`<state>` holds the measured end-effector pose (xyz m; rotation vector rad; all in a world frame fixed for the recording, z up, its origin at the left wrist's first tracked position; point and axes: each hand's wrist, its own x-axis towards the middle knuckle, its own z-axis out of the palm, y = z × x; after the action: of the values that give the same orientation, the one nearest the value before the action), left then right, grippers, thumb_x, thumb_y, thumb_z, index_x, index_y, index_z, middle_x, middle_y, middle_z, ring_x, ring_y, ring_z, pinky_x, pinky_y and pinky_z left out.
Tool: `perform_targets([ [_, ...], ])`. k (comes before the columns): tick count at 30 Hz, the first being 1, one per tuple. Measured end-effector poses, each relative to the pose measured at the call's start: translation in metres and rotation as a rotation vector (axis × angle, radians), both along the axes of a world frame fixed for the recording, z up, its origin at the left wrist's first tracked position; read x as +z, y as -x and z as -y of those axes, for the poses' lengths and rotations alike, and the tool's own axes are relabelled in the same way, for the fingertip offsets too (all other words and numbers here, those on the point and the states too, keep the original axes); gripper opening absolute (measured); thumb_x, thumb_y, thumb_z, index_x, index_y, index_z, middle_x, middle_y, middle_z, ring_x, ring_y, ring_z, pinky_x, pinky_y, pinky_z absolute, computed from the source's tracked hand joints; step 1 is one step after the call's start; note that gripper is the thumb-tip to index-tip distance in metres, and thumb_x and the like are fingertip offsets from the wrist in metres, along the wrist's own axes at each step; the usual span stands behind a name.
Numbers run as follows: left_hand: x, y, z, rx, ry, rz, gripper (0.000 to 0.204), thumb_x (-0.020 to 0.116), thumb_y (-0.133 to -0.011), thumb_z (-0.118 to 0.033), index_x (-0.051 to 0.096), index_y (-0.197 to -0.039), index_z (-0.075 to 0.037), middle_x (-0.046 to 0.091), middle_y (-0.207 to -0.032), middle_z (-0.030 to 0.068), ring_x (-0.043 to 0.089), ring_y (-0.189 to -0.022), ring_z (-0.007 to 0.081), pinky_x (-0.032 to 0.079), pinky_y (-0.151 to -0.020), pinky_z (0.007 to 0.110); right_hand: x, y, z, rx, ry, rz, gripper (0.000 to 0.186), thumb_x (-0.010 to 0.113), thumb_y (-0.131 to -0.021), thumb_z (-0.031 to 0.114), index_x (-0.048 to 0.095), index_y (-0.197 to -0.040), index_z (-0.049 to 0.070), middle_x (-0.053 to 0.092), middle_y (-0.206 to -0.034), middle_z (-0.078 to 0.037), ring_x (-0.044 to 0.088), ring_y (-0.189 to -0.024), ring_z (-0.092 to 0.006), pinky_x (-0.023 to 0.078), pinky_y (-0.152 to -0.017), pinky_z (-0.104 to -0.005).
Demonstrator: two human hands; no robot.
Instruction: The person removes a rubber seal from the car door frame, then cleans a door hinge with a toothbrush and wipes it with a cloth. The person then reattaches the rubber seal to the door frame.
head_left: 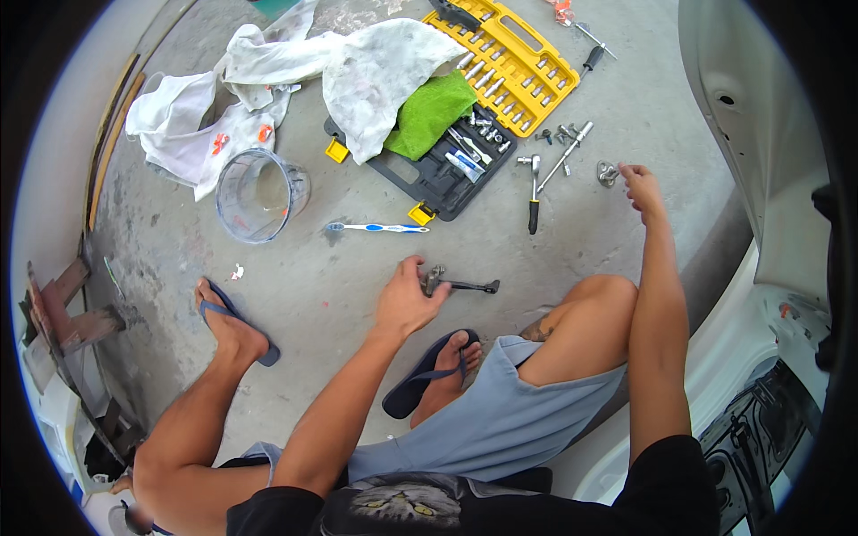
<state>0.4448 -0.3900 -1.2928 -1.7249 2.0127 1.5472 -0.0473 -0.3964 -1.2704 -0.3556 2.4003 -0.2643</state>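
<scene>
Your left hand (407, 299) rests on the concrete floor (313, 286), its grip pinching the head of a black-handled wrench (460, 285) that lies flat, handle pointing toward three o'clock. Your right hand (639, 183) reaches out toward one o'clock, fingers loosely curled and holding nothing, fingertips just beside a small metal bracket (608, 172). A ratchet (534, 192) lies at twelve o'clock from the wrench, and a toothbrush (380, 228) at eleven.
</scene>
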Motion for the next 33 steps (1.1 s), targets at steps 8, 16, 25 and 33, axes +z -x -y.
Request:
perform_targets([
  [8, -0.011, 0.014, -0.019, 0.033, 0.023, 0.059, 0.041, 0.074, -0.075, -0.017, 0.061, -0.111, -0.001, 0.062, -0.105, 0.0166, 0.065, -0.093, 0.0334, 0.054, -0.082, 0.042, 0.001, -0.039, 0.026, 0.51, 0.27, -0.21, 0.028, 0.072, -0.089, 0.027, 0.071, -0.108, 0.006, 0.072, -0.091, -0.012, 0.067, -0.078, -0.0256, 0.053, -0.074, -0.0371],
  [16, -0.002, -0.022, -0.011, 0.042, -0.023, 0.082, 0.041, 0.076, -0.073, -0.018, 0.064, -0.109, -0.003, 0.062, -0.107, 0.0169, 0.066, -0.094, 0.0332, 0.054, -0.086, 0.042, -0.039, -0.072, 0.072, 0.88, 0.37, -0.275, 0.026, 0.072, -0.087, 0.018, 0.071, -0.112, 0.01, 0.07, -0.103, -0.013, 0.067, -0.096, -0.0344, 0.053, -0.084, -0.0429],
  [25, 0.043, -0.094, 0.033, 0.446, -0.264, -0.425, 0.021, 0.061, -0.073, -0.012, 0.057, -0.092, -0.003, 0.056, -0.085, 0.0047, 0.055, -0.076, 0.0139, 0.046, -0.067, 0.027, 0.061, -0.104, 0.064, 0.608, 0.38, 0.132, 0.021, 0.063, -0.091, 0.007, 0.063, -0.112, 0.006, 0.059, -0.08, -0.01, 0.061, -0.073, -0.0199, 0.05, -0.068, -0.034],
  [33, 0.125, -0.114, 0.115, 0.666, -0.023, -0.796, 0.028, 0.057, -0.069, -0.025, 0.047, -0.088, -0.007, 0.047, -0.075, 0.0054, 0.045, -0.066, 0.0114, 0.036, -0.059, 0.023, 0.251, -0.164, -0.024, 0.512, 0.894, 0.067, 0.009, 0.056, -0.087, 0.01, 0.052, -0.082, 0.004, 0.038, -0.07, -0.001, 0.035, -0.063, -0.0098, 0.028, -0.057, -0.027],
])
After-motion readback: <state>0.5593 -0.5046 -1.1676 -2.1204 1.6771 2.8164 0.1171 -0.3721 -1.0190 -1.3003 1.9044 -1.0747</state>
